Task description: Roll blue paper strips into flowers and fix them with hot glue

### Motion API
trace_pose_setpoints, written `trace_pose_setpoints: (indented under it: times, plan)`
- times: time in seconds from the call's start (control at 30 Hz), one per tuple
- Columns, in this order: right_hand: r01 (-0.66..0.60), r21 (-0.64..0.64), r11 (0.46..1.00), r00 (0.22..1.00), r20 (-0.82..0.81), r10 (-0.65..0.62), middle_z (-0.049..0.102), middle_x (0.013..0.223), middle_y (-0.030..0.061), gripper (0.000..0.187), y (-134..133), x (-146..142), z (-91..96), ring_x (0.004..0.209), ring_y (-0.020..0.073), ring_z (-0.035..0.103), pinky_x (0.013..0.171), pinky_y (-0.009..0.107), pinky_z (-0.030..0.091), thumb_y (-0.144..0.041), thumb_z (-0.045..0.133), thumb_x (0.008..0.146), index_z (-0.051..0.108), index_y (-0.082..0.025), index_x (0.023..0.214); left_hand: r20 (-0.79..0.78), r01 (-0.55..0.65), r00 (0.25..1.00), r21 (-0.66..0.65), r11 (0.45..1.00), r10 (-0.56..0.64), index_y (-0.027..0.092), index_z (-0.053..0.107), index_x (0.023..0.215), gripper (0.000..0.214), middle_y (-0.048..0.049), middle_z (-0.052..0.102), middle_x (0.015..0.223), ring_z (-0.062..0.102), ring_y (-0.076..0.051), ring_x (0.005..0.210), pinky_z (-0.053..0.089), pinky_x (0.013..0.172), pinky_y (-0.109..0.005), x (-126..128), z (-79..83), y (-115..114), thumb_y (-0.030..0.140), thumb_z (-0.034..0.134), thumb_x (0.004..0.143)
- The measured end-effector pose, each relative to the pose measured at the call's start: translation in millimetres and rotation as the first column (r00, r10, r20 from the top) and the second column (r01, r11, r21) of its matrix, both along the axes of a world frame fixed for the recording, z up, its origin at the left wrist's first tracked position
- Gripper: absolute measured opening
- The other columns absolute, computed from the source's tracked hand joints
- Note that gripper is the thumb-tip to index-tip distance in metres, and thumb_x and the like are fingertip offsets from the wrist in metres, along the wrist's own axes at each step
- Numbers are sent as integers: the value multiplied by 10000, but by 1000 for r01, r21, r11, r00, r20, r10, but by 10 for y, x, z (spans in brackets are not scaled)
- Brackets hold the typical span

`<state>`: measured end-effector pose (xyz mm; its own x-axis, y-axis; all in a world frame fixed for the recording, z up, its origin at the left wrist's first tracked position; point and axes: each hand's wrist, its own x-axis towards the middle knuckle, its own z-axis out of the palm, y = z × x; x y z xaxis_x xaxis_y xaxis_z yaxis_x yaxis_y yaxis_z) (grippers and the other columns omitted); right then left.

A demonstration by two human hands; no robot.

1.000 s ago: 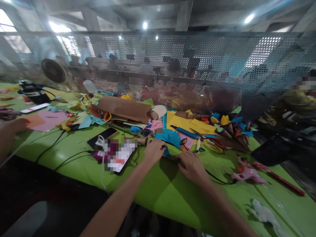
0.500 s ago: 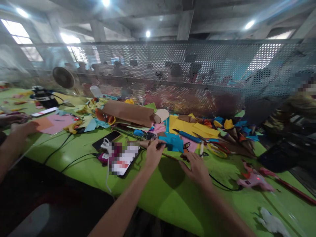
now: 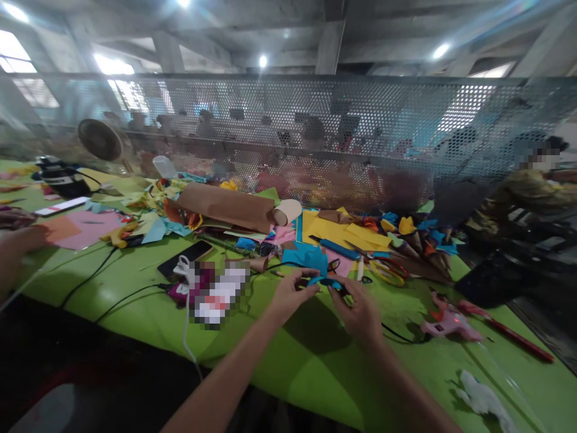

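A small curved piece of blue paper [image 3: 323, 280] is held between my two hands, above the green table. My left hand [image 3: 291, 297] pinches its left end between thumb and fingers. At its right end, my right hand [image 3: 358, 304] grips it with the fingers bent. Just beyond lies a pile of blue paper pieces [image 3: 309, 255]. A blue cutter knife [image 3: 338, 248] and orange-and-yellow-handled scissors [image 3: 390, 270] rest behind my right hand. A brown paper cone [image 3: 258, 264] lies left of my left hand.
A pink glue gun [image 3: 451, 325] with a cable sits at right, near a white crumpled piece [image 3: 482, 394]. Phones [image 3: 184, 260] and a purple plug block [image 3: 192, 291] stand at left. Paper flower cones [image 3: 428, 240] lie behind. A co-worker's arm [image 3: 20, 252] reaches in from the left.
The thin brown stick-like thing near my hands is no longer seen between them. My hands have come together on a blue paper piece. The view has shifted slightly to the right.
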<state>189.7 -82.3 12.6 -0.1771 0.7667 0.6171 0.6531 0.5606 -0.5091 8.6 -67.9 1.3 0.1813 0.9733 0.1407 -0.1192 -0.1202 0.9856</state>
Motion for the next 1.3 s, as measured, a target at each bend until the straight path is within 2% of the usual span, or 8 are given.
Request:
trace_pose_setpoints:
  times: [0.2, 0.37, 0.47, 0.63, 0.8, 0.97, 1.13, 1.3]
  plan:
    - [-65, -137, 988, 992, -114, 50, 708, 1036, 76, 222, -10, -23, -13, 898, 222, 658, 766, 338, 528, -313, 529, 930, 650, -229, 1097, -62, 6, 998, 6, 1000, -6, 156, 693, 1092, 371, -78, 732, 1004, 666, -183, 835, 520, 767, -283, 9, 11, -11, 375, 692, 792]
    - [-11, -181, 983, 996, -93, -6, 707, 1043, 94, 378, 102, 25, -57, 847, 207, 669, 756, 336, 542, -354, 541, 912, 552, -191, 1253, -295, -350, 886, 81, 933, 358, 177, 705, 872, 223, -44, 731, 829, 672, -206, 793, 525, 756, -312, -95, -4, 137, 378, 613, 837]
    - [111, -121, 986, 991, 92, -100, 706, 1037, 97, 284, 279, 81, -47, 902, 225, 660, 780, 354, 524, -352, 494, 923, 631, -192, 1114, -356, -499, 788, 109, 859, 503, 171, 684, 1006, 251, -93, 731, 992, 668, -257, 952, 505, 884, -394, -207, 16, 299, 345, 557, 876]
    - [151, -117, 982, 958, 262, -116, 700, 922, 104, 197, 592, 36, -4, 928, 277, 626, 807, 394, 467, -353, 556, 867, 682, -201, 868, -394, -505, 742, 202, 839, 542, 149, 475, 1381, 537, -167, 540, 1409, 495, -303, 1311, 409, 1061, -437, -272, 6, 435, 387, 540, 904]
    - [172, -157, 972, 956, 263, -127, 654, 798, 100, 204, 682, -63, -19, 854, 279, 599, 756, 390, 437, -302, 564, 832, 599, -207, 654, -478, -489, 662, 309, 816, 577, 205, 491, 1374, 487, -157, 535, 1376, 622, -276, 1117, 482, 943, -395, -300, 2, 313, 366, 516, 916]
    - [51, -218, 975, 991, 128, -23, 653, 818, 73, 161, 571, -37, 22, 793, 236, 600, 723, 364, 463, -331, 531, 847, 573, -207, 753, -404, -448, 754, 260, 855, 518, 211, 566, 1263, 397, -74, 666, 1059, 635, -192, 814, 497, 762, -317, -273, 52, 183, 372, 538, 901]
    - [-119, -312, 943, 992, -5, 123, 671, 764, 31, 145, 416, -70, -32, 697, 189, 644, 638, 316, 519, -338, 520, 860, 552, -201, 822, -192, -244, 948, 70, 967, 254, 187, 669, 944, 284, -10, 681, 829, 614, -174, 775, 466, 723, -271, -93, 17, 123, 438, 619, 820]
    - [-146, -377, 915, 987, 1, 158, 712, 851, 57, 187, 326, -132, -114, 773, 196, 694, 675, 310, 539, -309, 513, 885, 566, -183, 1013, -67, -275, 960, -56, 960, 271, 162, 643, 724, 203, 24, 612, 635, 561, -147, 625, 427, 627, -252, -160, -55, 74, 361, 683, 711]
